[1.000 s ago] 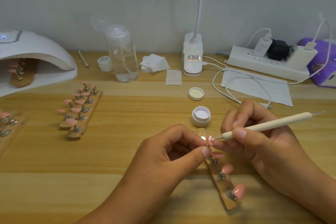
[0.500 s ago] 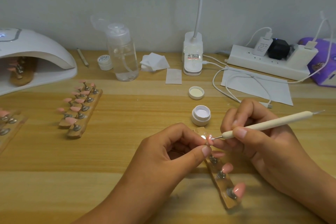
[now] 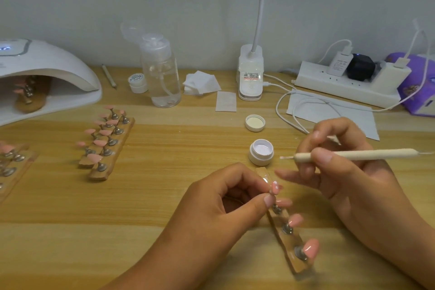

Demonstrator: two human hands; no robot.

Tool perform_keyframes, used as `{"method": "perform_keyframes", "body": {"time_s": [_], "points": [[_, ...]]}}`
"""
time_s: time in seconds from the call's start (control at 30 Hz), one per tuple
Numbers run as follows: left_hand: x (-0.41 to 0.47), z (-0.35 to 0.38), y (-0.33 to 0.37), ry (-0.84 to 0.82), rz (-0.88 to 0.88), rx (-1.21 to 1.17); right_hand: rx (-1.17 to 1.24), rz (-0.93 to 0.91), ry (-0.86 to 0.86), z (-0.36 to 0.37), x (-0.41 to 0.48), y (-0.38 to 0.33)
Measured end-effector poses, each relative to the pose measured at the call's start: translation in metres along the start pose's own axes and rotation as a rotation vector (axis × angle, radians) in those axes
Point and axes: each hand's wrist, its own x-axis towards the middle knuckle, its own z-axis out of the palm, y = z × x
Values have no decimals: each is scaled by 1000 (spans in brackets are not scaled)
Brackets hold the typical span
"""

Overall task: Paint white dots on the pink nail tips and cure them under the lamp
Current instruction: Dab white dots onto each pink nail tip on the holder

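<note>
My left hand pinches a pink nail tip on its metal stand, just above a wooden holder strip carrying more pink tips. A white mark shows on the held tip. My right hand grips a cream dotting pen; its fine point hangs beside the open jar of white paint, apart from the tip. The white curing lamp stands at far left with another loaded holder inside.
Two more holders of pink tips lie left of centre, another at the left edge. The jar's lid, a pump bottle, a small pot, wipes, a desk lamp base, cables and a power strip fill the back.
My right hand lifted the dotting pen off the held nail tip and drew it up and right, toward the paint jar. My left hand still holds the tip.
</note>
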Motion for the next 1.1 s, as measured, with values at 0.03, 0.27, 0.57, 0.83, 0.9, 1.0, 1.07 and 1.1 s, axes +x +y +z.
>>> {"method": "perform_keyframes", "body": {"time_s": [0.03,0.27,0.57,0.83,0.9,1.0,1.07,1.1], "points": [[0,0,-1,-2,12,27,-56,-32,39,-1,2,-2],[1,2,-1,-3,74,144,-462,-135,78,-6,34,-18],[1,1,-2,-25,36,177,-875,-287,-39,-9,42,11],[0,0,-4,-16,-12,79,-929,-314,-125,-10,44,13],[1,-1,-4,-26,-7,63,-961,-322,-148,-10,44,14],[1,-1,-4,-41,-4,45,-1006,-339,-174,-11,44,15],[1,-1,-5,-48,-3,37,-1028,-353,-179,-12,43,16],[1,-1,-5,-52,-1,32,-1037,-358,-178,-12,44,16]]}}
